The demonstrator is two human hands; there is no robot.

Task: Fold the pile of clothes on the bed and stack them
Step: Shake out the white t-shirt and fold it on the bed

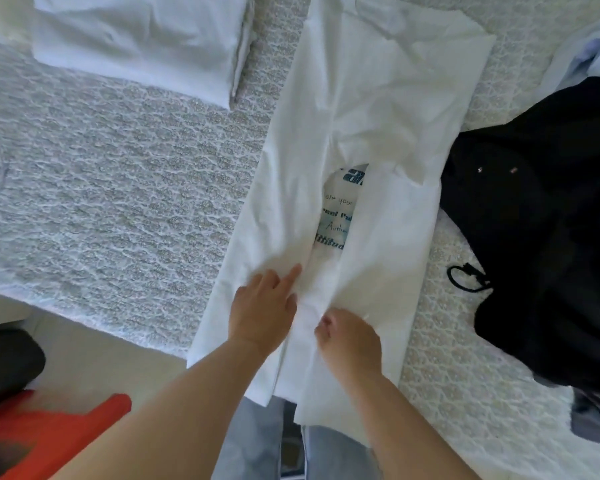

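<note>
Pinching the near end of the white printed T-shirt (354, 140), the right hand (349, 337) curls into its cloth while the left hand (264, 306) presses flat beside it, forefinger extended. That shirt lies lengthwise on the patterned bedspread (125, 188), sides folded inward, hem overhanging the bed's near edge. Left of it is bare bedspread and a folded white garment (142, 39); a black garment (541, 216) touches its right edge.

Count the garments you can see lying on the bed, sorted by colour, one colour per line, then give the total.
White: 2, the white printed shirt under both hands and the folded white garment at the far left.
Black: 1, the black garment on the right.
Pale blue: 1, the pale blue garment at the far right, partly out of frame.
Total: 4
</note>
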